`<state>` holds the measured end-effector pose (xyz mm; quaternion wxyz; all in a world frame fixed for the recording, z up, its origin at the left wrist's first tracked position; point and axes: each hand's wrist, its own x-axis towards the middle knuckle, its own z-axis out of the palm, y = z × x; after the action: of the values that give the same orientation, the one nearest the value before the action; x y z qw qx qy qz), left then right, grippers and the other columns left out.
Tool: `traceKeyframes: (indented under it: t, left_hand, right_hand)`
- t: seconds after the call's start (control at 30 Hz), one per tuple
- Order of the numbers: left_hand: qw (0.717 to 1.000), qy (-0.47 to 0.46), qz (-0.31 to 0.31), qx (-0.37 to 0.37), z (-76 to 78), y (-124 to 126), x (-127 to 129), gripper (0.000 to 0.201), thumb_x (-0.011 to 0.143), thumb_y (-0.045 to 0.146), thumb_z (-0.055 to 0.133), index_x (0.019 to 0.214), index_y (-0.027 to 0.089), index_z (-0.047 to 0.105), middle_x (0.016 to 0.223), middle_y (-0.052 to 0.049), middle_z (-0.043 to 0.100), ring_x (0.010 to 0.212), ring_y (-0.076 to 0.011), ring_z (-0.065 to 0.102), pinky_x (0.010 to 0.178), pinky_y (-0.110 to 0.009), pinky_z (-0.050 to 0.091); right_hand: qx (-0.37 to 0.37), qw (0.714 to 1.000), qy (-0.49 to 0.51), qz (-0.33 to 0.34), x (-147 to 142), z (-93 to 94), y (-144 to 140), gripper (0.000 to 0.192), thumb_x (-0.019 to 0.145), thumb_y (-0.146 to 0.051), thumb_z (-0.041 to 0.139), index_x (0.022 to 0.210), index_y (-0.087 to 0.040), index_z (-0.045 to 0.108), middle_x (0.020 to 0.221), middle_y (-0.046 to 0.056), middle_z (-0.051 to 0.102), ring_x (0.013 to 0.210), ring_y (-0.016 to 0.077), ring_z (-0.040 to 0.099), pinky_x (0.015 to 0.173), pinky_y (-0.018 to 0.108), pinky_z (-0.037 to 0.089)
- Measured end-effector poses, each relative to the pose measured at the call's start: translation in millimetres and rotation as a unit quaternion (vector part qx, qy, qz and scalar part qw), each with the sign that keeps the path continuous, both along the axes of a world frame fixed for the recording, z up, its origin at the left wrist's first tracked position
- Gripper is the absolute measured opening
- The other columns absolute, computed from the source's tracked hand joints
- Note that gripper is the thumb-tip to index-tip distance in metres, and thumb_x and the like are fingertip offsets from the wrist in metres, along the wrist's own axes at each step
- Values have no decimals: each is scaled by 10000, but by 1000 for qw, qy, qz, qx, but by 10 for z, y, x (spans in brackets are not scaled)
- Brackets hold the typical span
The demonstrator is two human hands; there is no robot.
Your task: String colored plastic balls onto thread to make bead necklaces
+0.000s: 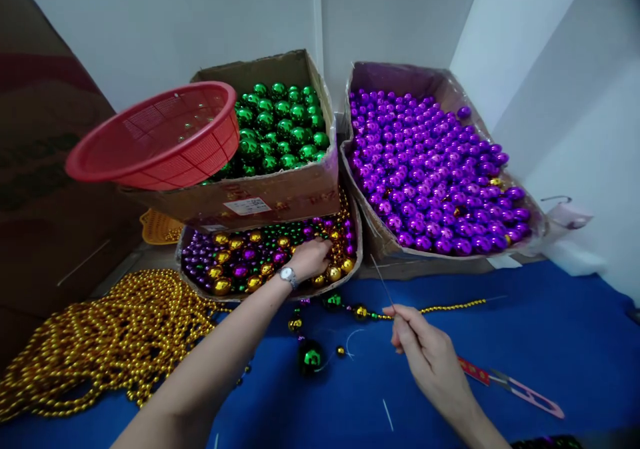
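Note:
My left hand (311,260), with a watch (287,274) on its wrist, reaches into a low box of mixed beads (249,253). Its fingers curl down among gold and purple beads; their tips are hidden. Over the blue cloth, my right hand (425,349) pinches a thin needle (383,282) that points up and to the left. Left of these fingers lies a bead strand (360,311) of green, gold and purple beads, with a large green ball (311,357) near one end. A single small gold bead (341,351) sits beside a loose clear thread (353,339).
Behind stand a box of green balls (285,129) with a red basket (160,162) on its edge and a box of purple balls (425,169). Gold bead chains (115,335) heap at left. Pink-handled thread snips (530,395) lie right on the blue cloth (565,329).

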<state>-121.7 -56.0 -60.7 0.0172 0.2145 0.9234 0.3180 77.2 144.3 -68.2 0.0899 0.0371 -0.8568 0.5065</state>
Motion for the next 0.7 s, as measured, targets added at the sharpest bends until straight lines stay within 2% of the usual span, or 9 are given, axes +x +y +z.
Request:
traceKeyframes:
  t: [0.13, 0.2, 0.23, 0.3, 0.33, 0.4, 0.53, 0.63, 0.7]
  left_hand:
    - [990, -19, 22, 137, 153, -93, 276, 337, 852, 363, 492, 1123, 170, 536, 1021, -96, 638, 871, -226, 644, 746, -347, 519]
    - [958, -92, 36, 268, 189, -140, 451, 339, 897, 371, 426, 1165, 171, 483, 1018, -93, 641, 852, -197, 660, 727, -334, 542]
    - [920, -150, 46, 358, 194, -160, 533, 312, 891, 355, 456, 1142, 173, 491, 998, -82, 645, 852, -190, 664, 741, -334, 546]
    - [799, -267, 70, 534, 186, -190, 672, 237, 834, 293, 578, 1038, 178, 539, 937, -47, 655, 860, -187, 670, 777, -327, 546]
    - [738, -308, 84, 595, 177, -199, 725, 210, 800, 258, 628, 981, 177, 558, 908, -33, 658, 866, -191, 671, 782, -320, 547]
    - [670, -344, 109, 649, 161, -205, 802, 176, 766, 214, 670, 909, 169, 577, 858, -21, 667, 868, -202, 675, 764, -299, 556]
    - [636, -353, 134, 673, 157, -183, 886, 132, 763, 172, 672, 863, 143, 591, 791, -23, 675, 822, -200, 681, 748, -301, 570]
    - [637, -347, 130, 676, 170, -175, 921, 129, 757, 164, 678, 852, 141, 594, 791, -16, 666, 806, -191, 679, 757, -310, 568]
    - [653, -345, 119, 664, 179, -186, 936, 163, 752, 165, 682, 891, 149, 598, 824, -20, 657, 806, -187, 674, 734, -296, 566]
  right_hand:
    - [51, 998, 17, 11, 15, -94, -76, 254, 954, -309, 373, 1057, -224, 588, 861, 43, 656, 752, 169, 632, 705, 245, 491]
    - [61, 997, 28, 24, 14, -143, -115, 244, 954, -288, 373, 1043, -226, 591, 942, 54, 670, 835, 180, 640, 751, 251, 492]
    - [65, 997, 34, 30, 11, -166, -133, 241, 954, -277, 371, 1043, -225, 589, 959, 57, 673, 851, 183, 643, 748, 251, 495]
    - [78, 995, 45, 43, 3, -204, -165, 239, 952, -255, 365, 1037, -221, 586, 950, 58, 681, 832, 185, 652, 724, 253, 502]
    - [86, 994, 50, 48, -1, -218, -179, 240, 950, -245, 362, 1033, -218, 586, 939, 58, 684, 813, 186, 655, 713, 256, 505]
    - [98, 992, 60, 55, -4, -236, -204, 244, 948, -231, 359, 1030, -212, 588, 926, 59, 688, 807, 188, 659, 717, 264, 510]
    - [102, 990, 73, 60, -4, -248, -243, 251, 949, -217, 356, 1030, -202, 593, 921, 63, 692, 803, 181, 663, 695, 258, 514]
    - [107, 989, 85, 64, -4, -257, -250, 255, 949, -213, 356, 1027, -197, 598, 904, 58, 693, 777, 174, 664, 679, 255, 513]
    - [110, 988, 91, 60, -2, -261, -239, 247, 948, -211, 364, 1032, -197, 596, 915, 54, 692, 806, 174, 662, 713, 261, 514]
